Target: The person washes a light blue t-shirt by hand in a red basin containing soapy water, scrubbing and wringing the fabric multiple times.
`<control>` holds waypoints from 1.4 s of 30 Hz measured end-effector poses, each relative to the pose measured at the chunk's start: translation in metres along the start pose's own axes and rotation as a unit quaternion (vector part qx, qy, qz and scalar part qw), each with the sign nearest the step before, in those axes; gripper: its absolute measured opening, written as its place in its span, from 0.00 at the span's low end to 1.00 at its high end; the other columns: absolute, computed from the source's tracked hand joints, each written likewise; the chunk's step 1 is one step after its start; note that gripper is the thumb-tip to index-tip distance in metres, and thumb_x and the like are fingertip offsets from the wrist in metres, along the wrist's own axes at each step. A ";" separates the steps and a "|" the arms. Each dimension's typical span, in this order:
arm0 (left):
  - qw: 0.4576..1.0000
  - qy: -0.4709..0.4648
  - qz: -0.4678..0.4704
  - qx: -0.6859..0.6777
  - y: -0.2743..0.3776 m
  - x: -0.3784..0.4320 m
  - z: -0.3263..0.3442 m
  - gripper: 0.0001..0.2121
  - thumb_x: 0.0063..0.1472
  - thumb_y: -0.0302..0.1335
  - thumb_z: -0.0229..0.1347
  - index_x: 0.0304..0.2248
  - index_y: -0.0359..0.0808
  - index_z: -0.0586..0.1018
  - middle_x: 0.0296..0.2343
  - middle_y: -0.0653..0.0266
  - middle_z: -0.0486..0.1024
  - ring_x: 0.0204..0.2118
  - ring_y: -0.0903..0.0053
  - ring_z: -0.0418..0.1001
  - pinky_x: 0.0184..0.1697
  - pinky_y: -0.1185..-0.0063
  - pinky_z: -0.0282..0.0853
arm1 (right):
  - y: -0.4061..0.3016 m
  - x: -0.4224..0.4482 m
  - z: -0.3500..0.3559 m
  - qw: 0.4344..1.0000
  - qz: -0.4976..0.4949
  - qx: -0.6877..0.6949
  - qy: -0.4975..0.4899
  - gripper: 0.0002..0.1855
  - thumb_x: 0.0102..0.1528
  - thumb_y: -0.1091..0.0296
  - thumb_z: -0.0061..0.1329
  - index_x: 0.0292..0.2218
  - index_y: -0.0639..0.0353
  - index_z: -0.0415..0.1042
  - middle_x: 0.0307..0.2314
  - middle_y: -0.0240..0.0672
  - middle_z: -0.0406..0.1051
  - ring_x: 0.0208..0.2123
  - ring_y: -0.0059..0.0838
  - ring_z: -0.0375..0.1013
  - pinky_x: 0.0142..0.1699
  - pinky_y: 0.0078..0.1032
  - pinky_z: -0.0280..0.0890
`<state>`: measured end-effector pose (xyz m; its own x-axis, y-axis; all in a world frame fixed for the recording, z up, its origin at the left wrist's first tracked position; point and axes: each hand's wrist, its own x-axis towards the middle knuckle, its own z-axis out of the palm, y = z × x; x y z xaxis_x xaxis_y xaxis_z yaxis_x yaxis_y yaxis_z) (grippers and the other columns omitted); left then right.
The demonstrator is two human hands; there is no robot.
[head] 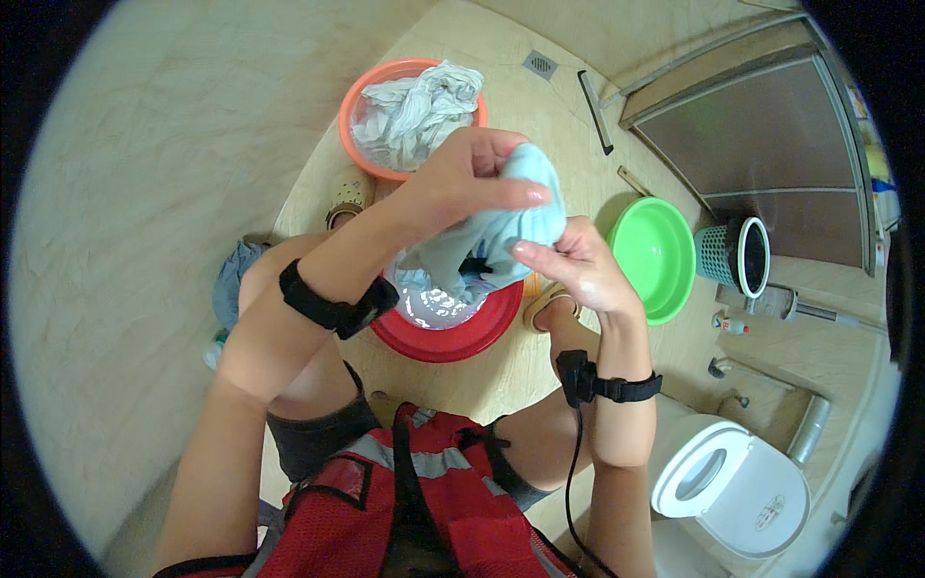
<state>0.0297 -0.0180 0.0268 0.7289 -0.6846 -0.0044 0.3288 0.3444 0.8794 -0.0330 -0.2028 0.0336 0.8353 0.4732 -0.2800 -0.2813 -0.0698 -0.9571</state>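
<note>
A light-blue wet cloth or garment (pixel 531 224) is stretched between my two hands above a red basin (pixel 448 347). My left hand (pixel 480 170) grips its upper edge, thumb on the near side. Lower down and to the right, my right hand (pixel 578 264) pinches the garment's other side. The cloth hangs in folds toward the basin, with a dark patch visible inside its opening. Whitish, shiny water (pixel 433 307) fills the basin, which stands on the floor between my feet. Part of its far rim is hidden behind the cloth and my left forearm.
An orange basin (pixel 348 137) of pale wet clothes (pixel 423 108) stands beyond. To the right are a green basin (pixel 654 260), a waste basket (pixel 715 253), a small bottle (pixel 730 325) and a toilet (pixel 730 477). A floor squeegee (pixel 596 112) lies near a floor drain (pixel 540 65). Wall at left.
</note>
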 end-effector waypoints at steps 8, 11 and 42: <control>0.929 -0.049 0.038 0.365 -0.046 -0.028 -0.045 0.30 0.42 0.39 0.61 0.42 0.28 0.68 0.34 0.54 0.71 0.40 0.67 0.68 0.44 0.75 0.61 | 0.013 -0.012 -0.006 0.951 -0.115 0.273 0.089 0.08 0.53 0.64 0.43 0.31 0.59 0.67 0.12 0.19 0.53 0.13 0.10 0.46 0.18 0.12 0.41; 0.890 -0.031 0.008 0.454 -0.062 -0.035 -0.053 0.19 0.47 0.35 0.55 0.36 0.30 0.71 0.30 0.52 0.71 0.35 0.65 0.70 0.38 0.74 0.63 | 0.018 -0.019 -0.011 0.926 -0.163 0.332 0.069 0.11 0.54 0.66 0.40 0.38 0.62 0.62 0.14 0.19 0.53 0.12 0.09 0.45 0.18 0.11 0.40; 0.853 -0.173 0.023 0.492 -0.065 -0.011 -0.030 0.19 0.48 0.40 0.55 0.29 0.28 0.73 0.24 0.51 0.72 0.29 0.68 0.71 0.32 0.74 0.65 | 0.014 -0.030 -0.018 0.994 -0.023 0.053 0.089 0.08 0.47 0.68 0.51 0.27 0.64 0.72 0.16 0.21 0.66 0.17 0.08 0.56 0.21 0.11 0.50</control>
<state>0.0181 -0.0139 -0.0447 0.4512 -0.8919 0.0320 -0.4829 -0.2138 0.8492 -0.0540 -0.2336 0.0273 0.9163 0.3101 -0.2534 -0.2806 0.0460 -0.9587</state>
